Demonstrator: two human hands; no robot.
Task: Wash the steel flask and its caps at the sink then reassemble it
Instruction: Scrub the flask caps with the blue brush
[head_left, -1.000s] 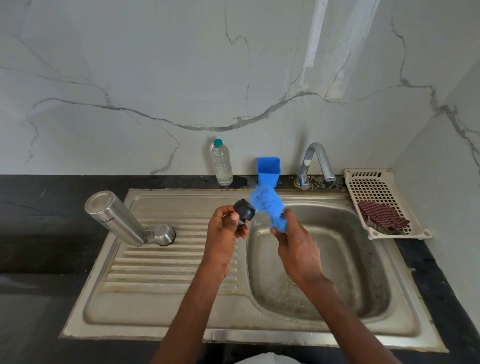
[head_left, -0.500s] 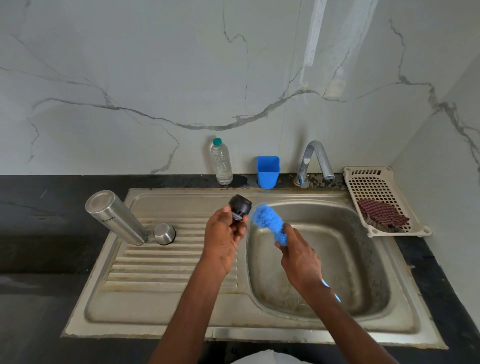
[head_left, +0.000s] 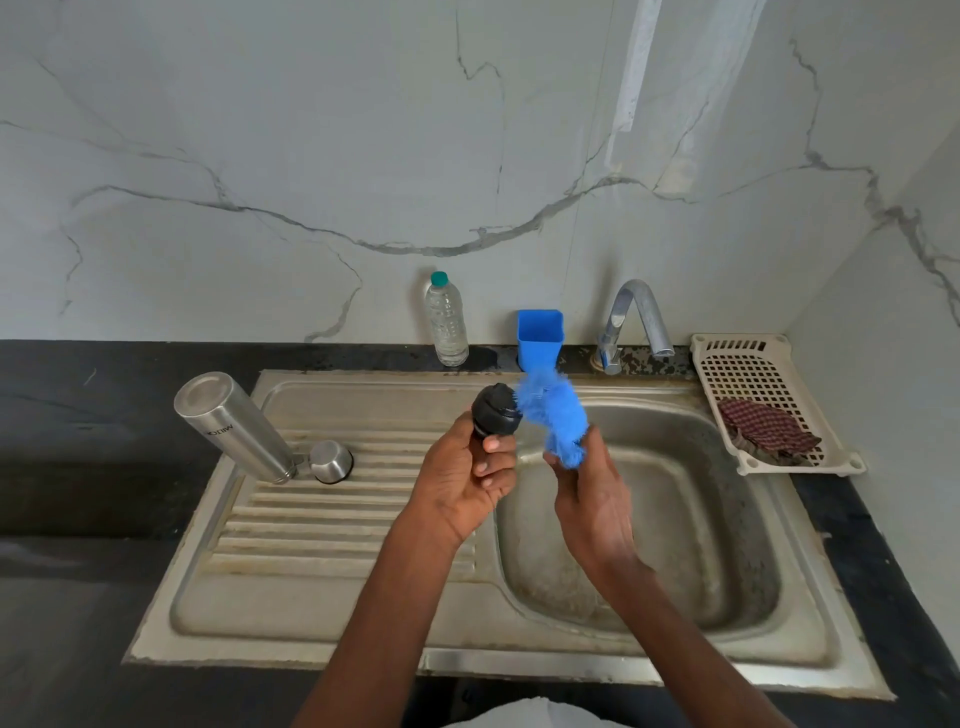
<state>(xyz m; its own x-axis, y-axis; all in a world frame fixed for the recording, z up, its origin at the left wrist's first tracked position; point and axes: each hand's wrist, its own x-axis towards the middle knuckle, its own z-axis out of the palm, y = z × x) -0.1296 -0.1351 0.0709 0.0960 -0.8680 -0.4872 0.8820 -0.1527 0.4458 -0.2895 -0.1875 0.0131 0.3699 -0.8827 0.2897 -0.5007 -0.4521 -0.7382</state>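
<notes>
Over the sink (head_left: 727, 597), your left hand (head_left: 462, 483) grips the black cap (head_left: 496, 410) so your right hand's (head_left: 592, 499) clenched brush (head_left: 553, 415) reaches it.

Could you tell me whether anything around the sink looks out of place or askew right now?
Only mildly: the steel flask stands tilted, mouth down on the drainboard, with its steel cap beside it. The tap shows no running water while the blue brush meets the black cap.

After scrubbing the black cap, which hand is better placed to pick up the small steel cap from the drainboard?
Probably the left hand. It holds the black cap right beside the drainboard, nearer the small steel cap. The right hand grips the blue brush over the basin.
</notes>
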